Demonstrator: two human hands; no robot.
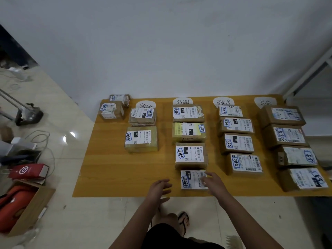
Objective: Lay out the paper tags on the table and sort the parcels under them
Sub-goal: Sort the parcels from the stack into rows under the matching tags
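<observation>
While both hands hover over the near edge of the yellow wooden tabletop [115, 166], four white rounded paper tags with handwritten black characters lie in a row along its far edge: the first tag [145, 104], the second tag [182, 101], the third tag [223, 101] and the fourth tag [265, 102]. Brown cardboard parcels with white shipping labels sit in columns under them. Two parcels [142, 128] lie below the first tag. Under the second tag runs a column of four, and its nearest parcel [193, 179] lies close to the front edge. Four more parcels [238, 139] line up under the third tag, and four larger ones [291, 144] under the fourth. Two small cardboard parcels [113, 107] sit apart at the far left corner, one behind the other, under no tag.

The right hand [212, 181] is open with fingers spread, its fingertips resting on the right edge of the nearest parcel in the second column without gripping it. The left hand [159, 188] is open too, palm down, fingers loose, empty, just left of that same parcel and apart from it.

On the pale tiled floor [71, 108] to the left stand a red carton [28, 171] and an open cardboard box [27, 209] with red items inside.
</observation>
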